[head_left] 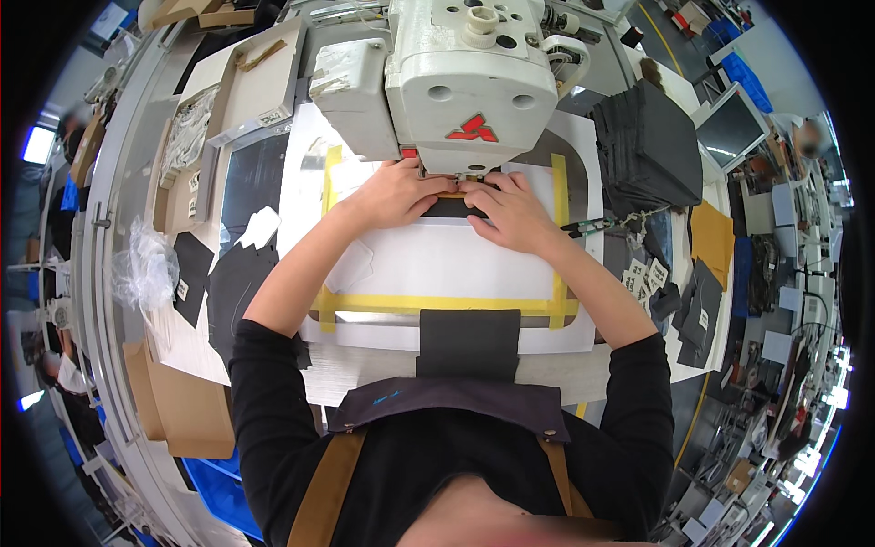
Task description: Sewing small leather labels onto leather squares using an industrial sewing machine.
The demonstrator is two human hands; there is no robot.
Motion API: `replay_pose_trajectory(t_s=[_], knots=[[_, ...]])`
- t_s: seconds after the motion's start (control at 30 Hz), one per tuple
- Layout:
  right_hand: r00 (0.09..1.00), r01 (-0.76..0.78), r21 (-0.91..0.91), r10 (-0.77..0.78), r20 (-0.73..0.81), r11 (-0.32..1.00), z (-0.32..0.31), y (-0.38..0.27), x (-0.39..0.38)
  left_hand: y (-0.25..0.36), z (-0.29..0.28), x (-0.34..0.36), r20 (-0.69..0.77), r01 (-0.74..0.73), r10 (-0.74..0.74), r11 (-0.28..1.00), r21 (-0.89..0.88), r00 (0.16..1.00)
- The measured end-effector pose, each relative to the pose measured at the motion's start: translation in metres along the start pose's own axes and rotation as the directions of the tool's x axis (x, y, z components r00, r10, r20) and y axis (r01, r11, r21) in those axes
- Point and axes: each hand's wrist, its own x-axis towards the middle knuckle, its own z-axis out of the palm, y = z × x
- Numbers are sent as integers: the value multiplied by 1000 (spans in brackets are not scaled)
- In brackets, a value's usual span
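A white sewing machine [469, 91] stands over a white sheet [428, 260] bordered with yellow tape [437, 303]. My left hand [401, 196] rests left of the needle area, fingers bent but apart, some tips partly hidden by the machine. My right hand [501, 208] lies to the right, fingers spread, tips at the work beneath the needle. Both hands touch or nearly touch a black strip [448, 208] with a narrow tan piece along its top; their exact contact is too small to tell. A dark grey flap [469, 342] hangs over the near edge of the sheet.
Black pieces are stacked [647, 146] at right, near labels [638, 278], a cord tool [583, 226] and orange sheets [711, 237]. At left are cardboard boxes [255, 77], dark cut pieces [237, 301] and a plastic bag [144, 264]. Other people [68, 374] appear at the edges.
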Motion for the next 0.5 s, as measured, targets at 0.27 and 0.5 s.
replay_pose_trajectory(t_s=[0.27,0.5], knots=[[1000,-6,-14,5,-9,1000,4,0,1,9,9,-10,-58,81,-74,988,135,996],[964,56,27,-47,-262,998,0,4,-4,13,7,-7,-87,68,-58,991,111,994]])
